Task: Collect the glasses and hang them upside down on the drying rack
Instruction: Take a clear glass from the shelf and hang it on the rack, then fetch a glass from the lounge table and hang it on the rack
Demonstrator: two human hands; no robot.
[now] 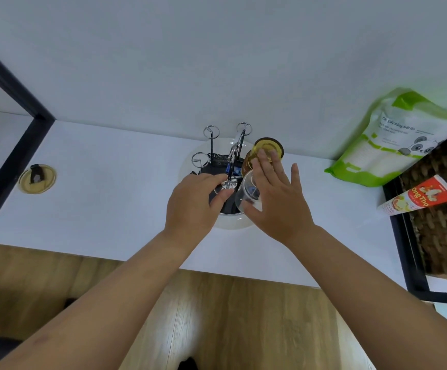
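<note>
A chrome drying rack [211, 145] with ring-tipped prongs stands on a round white tray [230, 225] on the white counter. An amber glass [266, 148] hangs upside down on a prong at the rack's right. In front of it, a clear glass [246, 193] sits upside down and tilted on a near prong. My right hand [278, 198] is around this clear glass, thumb below it and fingers spread over it. My left hand [198, 201] pinches the chrome base of a prong at the rack's middle.
A round amber lid [37, 178] lies on the counter at the left. At the right stand a green-and-white bag [388, 145], a red-and-white tube [420, 198] and a woven basket [446, 225] in a black frame. A black frame post [11, 145] stands at the left. Wooden floor lies below the counter's edge.
</note>
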